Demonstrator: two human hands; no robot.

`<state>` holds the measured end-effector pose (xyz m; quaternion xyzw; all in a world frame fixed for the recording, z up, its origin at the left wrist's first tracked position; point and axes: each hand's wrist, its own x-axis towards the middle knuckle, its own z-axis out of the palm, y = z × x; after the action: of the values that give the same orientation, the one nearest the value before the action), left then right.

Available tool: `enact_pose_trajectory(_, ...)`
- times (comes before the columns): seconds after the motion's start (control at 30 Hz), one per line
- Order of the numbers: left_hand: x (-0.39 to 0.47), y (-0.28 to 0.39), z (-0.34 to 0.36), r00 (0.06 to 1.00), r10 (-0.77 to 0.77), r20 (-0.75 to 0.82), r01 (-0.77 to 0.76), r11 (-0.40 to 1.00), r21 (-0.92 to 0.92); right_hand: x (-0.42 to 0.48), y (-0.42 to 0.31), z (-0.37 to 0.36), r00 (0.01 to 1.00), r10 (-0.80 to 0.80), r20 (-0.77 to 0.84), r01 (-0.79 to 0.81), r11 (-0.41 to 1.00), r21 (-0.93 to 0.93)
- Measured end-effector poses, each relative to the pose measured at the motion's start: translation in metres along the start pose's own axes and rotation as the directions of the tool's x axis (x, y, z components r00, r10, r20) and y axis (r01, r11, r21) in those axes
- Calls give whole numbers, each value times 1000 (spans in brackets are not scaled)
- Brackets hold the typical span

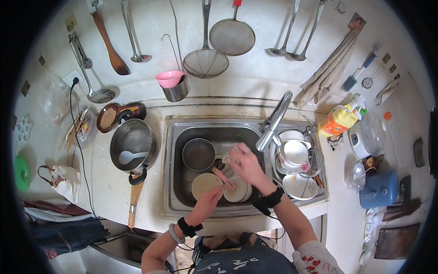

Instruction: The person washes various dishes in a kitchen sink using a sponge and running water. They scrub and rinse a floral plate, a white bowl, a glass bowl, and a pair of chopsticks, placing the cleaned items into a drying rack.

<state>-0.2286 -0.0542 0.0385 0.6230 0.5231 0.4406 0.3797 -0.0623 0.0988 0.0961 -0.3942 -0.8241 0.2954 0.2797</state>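
Note:
Both hands are over the steel sink. My left hand is low, beside a pale bowl and a stack of white bowls; its fingertips are near the lower end of a pink-handled utensil, and whether they grip it is unclear. My right hand is higher, its fingers bent around something pale and small that I cannot make out. The pink handle slants between the hands. A small dark saucepan stands at the sink's upper left.
The faucet rises behind my right hand. Rinsed-looking bowls pile on the rack at right, near a yellow detergent bottle. A steel pot with a white spoon and a bamboo brush lie at left.

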Motion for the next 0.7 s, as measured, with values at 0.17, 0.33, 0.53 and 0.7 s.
enact_pose_trajectory(0.17, 6, 27, -31, 996, -92, -17, 92, 995, -37, -15, 24, 46, 889, 432, 149, -350, 435, 830)
enact_pose_trajectory(0.33, -7, 3, -16, 987, -82, -141, 70, 993, -90, -23, -78, 29, 851, -299, -432, 187, 941, -282)
enact_pose_trajectory(0.53, -18, 14, -14, 1000, -17, -13, 18, 996, 90, 4, -19, 29, 931, 355, -79, -270, 821, 503)
enact_pose_trajectory(0.7, 6, 31, -58, 981, 176, 78, -169, 593, 788, -13, 19, 15, 803, 591, -76, -255, 456, 852)
